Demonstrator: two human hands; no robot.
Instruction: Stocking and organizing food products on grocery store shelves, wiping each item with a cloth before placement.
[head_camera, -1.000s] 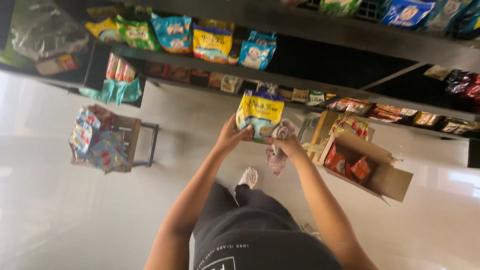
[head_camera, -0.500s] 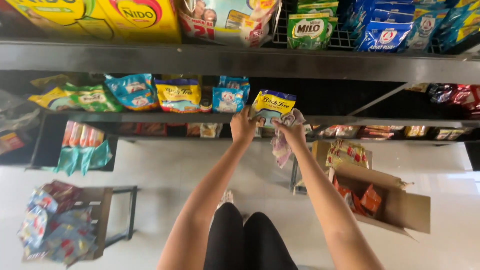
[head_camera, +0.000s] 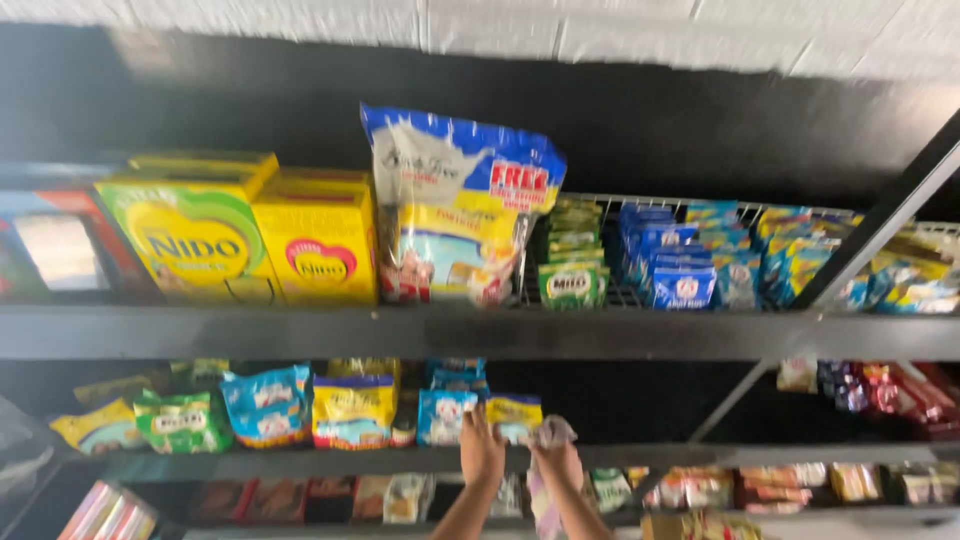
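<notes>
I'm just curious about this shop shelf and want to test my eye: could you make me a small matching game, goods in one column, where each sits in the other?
Things:
1. yellow boxes
2. big blue-and-white bag
3. small green packs
4. yellow pouch

Places:
A. at the left hand, on the middle shelf
B. far left part of the top shelf
C. in a wire basket, right of the big bag
D. standing tall at the top shelf's centre

Pairs: 1-B, 2-D, 3-C, 4-A
</notes>
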